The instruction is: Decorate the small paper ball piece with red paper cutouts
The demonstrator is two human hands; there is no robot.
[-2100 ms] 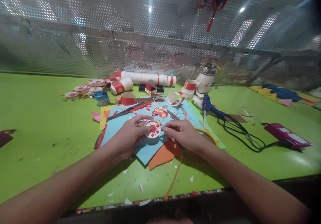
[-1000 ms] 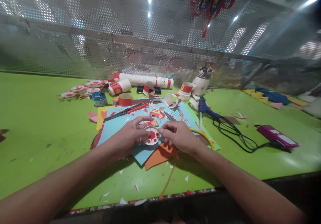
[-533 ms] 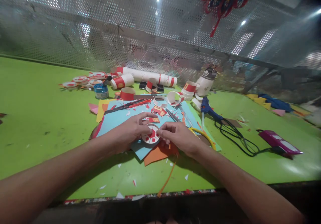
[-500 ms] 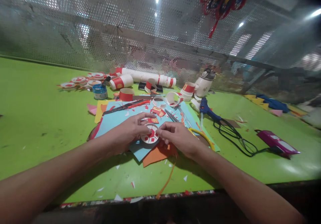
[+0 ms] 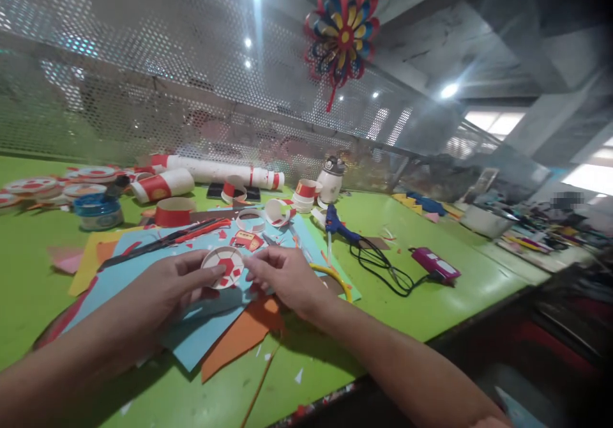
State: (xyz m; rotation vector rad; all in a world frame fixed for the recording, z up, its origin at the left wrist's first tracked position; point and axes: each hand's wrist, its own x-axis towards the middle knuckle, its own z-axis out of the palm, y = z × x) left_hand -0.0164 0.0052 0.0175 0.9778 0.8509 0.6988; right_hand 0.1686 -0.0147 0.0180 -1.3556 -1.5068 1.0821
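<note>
My left hand (image 5: 175, 284) grips a shallow white paper cup bottom (image 5: 235, 280) by its left side, thumb lying across its face. Red paper pieces are laid on that face in a soccer-ball-like pattern. Close by its right rim, my right hand (image 5: 282, 278) has thumb and fingers pinched together; whatever is between them is too small to make out. Beneath both hands lie light blue paper (image 5: 191, 345) and orange paper (image 5: 239, 342). Just beyond are red cup cut-outs (image 5: 248, 240), a white cup ring (image 5: 250, 221) and yellow-handled scissors (image 5: 338, 279), partly hidden by my right hand.
A blue glue gun (image 5: 341, 227) trails a black cord to a magenta power strip (image 5: 435, 265) on the right. At the back lie a long white cup tube (image 5: 215, 171) and a tipped paper cup (image 5: 165, 185). A blue-lidded jar (image 5: 98, 212) stands left.
The view has swung right and up, so the table things sit further left and more of the room shows. Both hands stay at the cup bottom, its face now tilted more toward me.
</note>
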